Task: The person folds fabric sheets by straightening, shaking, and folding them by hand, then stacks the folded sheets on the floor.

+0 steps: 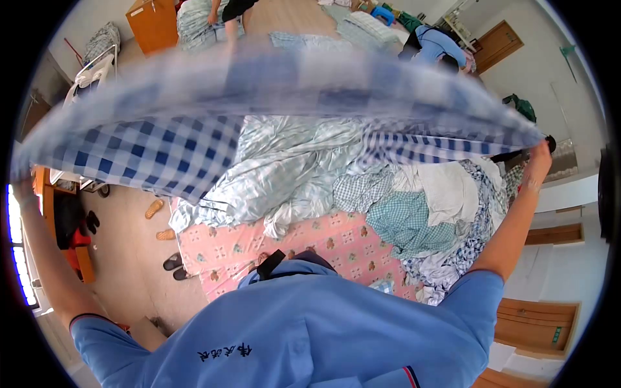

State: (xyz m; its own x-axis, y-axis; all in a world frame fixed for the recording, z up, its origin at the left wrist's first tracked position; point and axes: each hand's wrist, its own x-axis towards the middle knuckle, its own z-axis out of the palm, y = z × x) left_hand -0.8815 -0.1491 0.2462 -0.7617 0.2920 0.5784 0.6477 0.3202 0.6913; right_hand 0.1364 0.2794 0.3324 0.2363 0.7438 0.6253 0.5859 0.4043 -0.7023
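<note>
Checked cloth (304,87) is held aloft, stretched between left hand (22,182) and right hand (539,159), above rumpled pale fabric (284,171) toward the far edge of the pink sheet (346,249). Spreading is apparently in hand; an even lowering seems called for. One end is pinched by the right fingers; the left fingers' state cannot be told. Blue-and-white checks are shown, blurred above, crisp below.
</note>
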